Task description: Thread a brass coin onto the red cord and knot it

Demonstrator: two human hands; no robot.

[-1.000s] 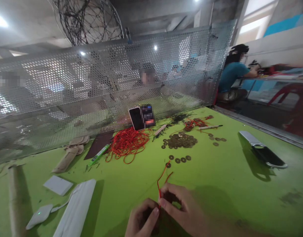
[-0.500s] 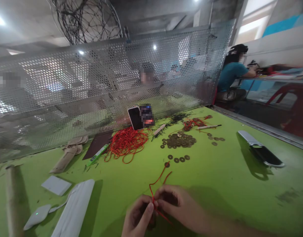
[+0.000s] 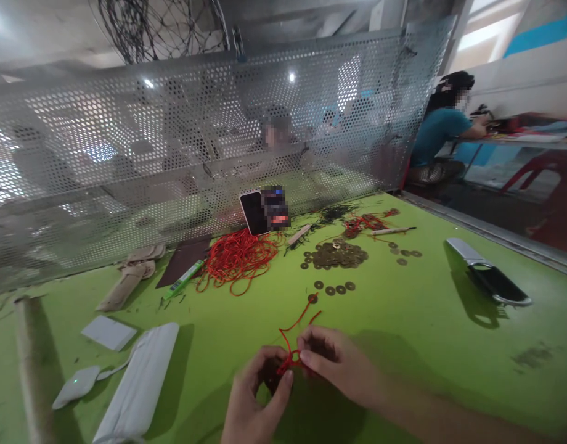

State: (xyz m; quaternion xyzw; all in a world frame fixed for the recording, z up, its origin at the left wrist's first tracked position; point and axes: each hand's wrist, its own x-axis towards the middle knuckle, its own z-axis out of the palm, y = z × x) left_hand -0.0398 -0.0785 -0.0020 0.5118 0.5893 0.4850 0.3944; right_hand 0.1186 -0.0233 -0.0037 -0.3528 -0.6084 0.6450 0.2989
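Observation:
My left hand (image 3: 256, 394) and my right hand (image 3: 341, 364) meet low in the middle of the green table (image 3: 403, 345). Both pinch a thin red cord (image 3: 293, 336) between thumb and fingertips, where it forms a small loop. The cord's two loose ends run up and away toward a row of brass coins (image 3: 332, 288). A larger heap of brass coins (image 3: 336, 254) lies farther back. A tangle of red cord (image 3: 237, 260) sits to the left of that heap.
A perforated metal screen (image 3: 195, 148) walls the table's far side, with a phone (image 3: 254, 212) propped against it. A green pen (image 3: 184, 279), beige cloth pieces (image 3: 129, 277), white pads (image 3: 140, 385) and a cardboard tube (image 3: 31, 370) lie left. A black-and-silver case (image 3: 489, 277) lies right. Other people sit beyond.
My hands have moved slightly left and up in view, and the cord between them has gone from a straight strand to a small loop. The camera tilted down a little.

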